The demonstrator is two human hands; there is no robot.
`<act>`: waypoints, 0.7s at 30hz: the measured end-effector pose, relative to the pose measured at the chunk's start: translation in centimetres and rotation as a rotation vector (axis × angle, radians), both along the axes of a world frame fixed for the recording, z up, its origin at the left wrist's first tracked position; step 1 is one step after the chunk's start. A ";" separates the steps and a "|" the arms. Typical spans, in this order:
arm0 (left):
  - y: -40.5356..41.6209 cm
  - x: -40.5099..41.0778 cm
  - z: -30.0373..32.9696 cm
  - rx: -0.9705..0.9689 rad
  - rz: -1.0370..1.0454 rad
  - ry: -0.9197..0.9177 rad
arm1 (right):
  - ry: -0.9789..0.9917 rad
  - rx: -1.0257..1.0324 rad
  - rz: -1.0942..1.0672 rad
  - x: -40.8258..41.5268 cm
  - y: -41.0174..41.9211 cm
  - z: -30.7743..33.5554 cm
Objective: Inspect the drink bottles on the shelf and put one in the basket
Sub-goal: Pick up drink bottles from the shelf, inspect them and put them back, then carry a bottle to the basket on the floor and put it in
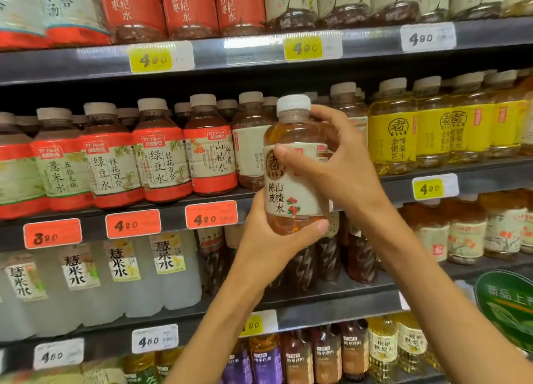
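The dark metal supermarket shelf, tiered and stocked with rows of labelled drink bottles, filled the whole view, and every place here is given from it. In front of its middle tier, clear of the rows behind, a clear plastic bottle of amber drink with a white cap and a cream paper label stood upright, its long axis vertical and cap uppermost, the printed label turned toward the camera. Two hands held it between them. The right hand came in from the right and closed round the bottle's upper half, thumb across the label front and fingers curled behind the shoulder. The left hand rose from below and cupped the base, its thumb pressed along the lower front edge. Both grips were closed on the bottle, neither loose. The basket was not in view. Since the left hand sat under the weight and the right steadied the top, I judged that either could carry it down and away from the shelf, keeping the cap up.
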State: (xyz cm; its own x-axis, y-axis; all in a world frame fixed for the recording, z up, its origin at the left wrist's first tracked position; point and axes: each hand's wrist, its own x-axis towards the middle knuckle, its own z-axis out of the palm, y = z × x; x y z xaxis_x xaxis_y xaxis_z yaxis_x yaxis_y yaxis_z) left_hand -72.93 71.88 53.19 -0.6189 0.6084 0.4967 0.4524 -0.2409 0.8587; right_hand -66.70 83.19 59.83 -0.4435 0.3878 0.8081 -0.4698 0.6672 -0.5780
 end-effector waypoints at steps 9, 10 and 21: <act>-4.5 2.7 -4.0 -0.008 -0.571 -0.328 | -0.314 -0.571 0.754 1.8 -0.1 -2.4; -4.6 2.9 -4.1 -0.008 -0.609 -0.343 | -0.296 -0.607 0.811 1.6 -0.4 -2.7; -4.4 4.7 -5.6 -0.111 -0.200 -0.262 | -0.322 -0.310 0.230 2.5 -2.9 -4.5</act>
